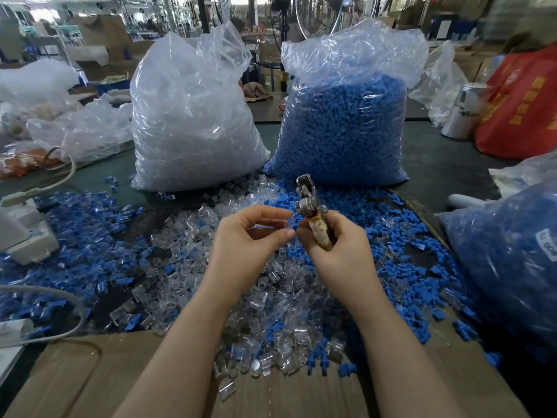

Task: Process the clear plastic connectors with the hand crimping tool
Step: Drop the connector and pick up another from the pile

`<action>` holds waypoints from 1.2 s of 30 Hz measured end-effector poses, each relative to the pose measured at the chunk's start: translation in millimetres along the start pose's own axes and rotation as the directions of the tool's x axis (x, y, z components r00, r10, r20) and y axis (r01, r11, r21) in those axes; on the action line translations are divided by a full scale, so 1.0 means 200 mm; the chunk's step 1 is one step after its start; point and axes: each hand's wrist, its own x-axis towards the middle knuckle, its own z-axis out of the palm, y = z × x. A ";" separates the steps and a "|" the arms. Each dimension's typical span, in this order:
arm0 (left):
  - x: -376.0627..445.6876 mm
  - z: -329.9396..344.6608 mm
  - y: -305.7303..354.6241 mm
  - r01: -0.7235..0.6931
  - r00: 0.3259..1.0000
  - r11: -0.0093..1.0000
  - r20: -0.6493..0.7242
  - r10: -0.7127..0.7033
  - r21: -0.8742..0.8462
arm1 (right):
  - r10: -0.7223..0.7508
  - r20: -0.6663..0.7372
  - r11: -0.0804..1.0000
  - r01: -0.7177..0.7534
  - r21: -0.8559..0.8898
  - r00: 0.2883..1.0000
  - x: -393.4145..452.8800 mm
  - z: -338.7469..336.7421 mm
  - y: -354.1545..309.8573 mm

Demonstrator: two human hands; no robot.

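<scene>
Head view: single view, two hands over heaped tabletop (437, 164).
Right hand (337, 245): fingers wrapped round crimping tool (310, 209), head raised.
Left hand (250, 236): fingertips pinched on something small beside tool; cannot tell whether a connector.
Clear connectors (271, 312): loose, mixed with blue caps (401, 236); more in clear bag (193, 116).
Risk: slippery piece dropping into pile; fingertip nipped if tool closes early.

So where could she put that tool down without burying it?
Bare cardboard at the near left, beside the grey cable, is free. Dark tabletop right of the blue bag too. The middle, under both hands, is crowded with loose connectors.
</scene>
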 end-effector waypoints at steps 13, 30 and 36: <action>0.01 0.02 -0.04 0.082 0.995 0.989 -0.044 -0.087 -0.123 | -0.005 0.034 0.998 0.003 0.064 0.999 -0.01 -0.01 0.01; 0.02 0.02 -0.04 0.055 0.991 0.997 -0.121 -0.060 -0.047 | -0.016 0.022 0.998 0.017 -0.064 1.000 0.00 0.00 0.03; 0.01 0.04 -0.03 0.053 0.992 0.999 -0.113 -0.054 -0.006 | 0.015 0.010 0.998 -0.015 -0.064 1.000 0.00 0.00 0.03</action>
